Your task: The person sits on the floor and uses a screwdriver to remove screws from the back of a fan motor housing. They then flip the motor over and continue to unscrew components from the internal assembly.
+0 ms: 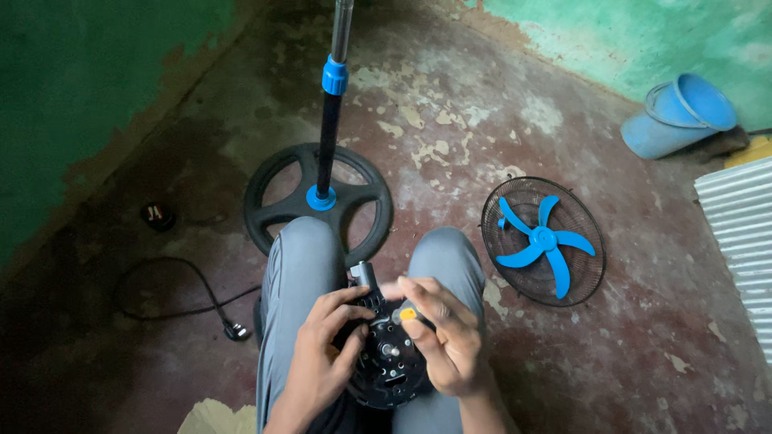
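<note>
Knees hold the black fan motor steady on my lap while my left hand grips its side and my right hand pinches a small yellow-tipped tool over it.

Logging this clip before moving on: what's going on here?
A person sits with a black fan motor on their lap. The left hand grips its left side; the right hand holds its right side, with a small yellow piece at the fingertips. On the floor lie a wire guard holding a blue fan blade, the round black stand base with its pole, a power plug and a blue bucket.
</note>
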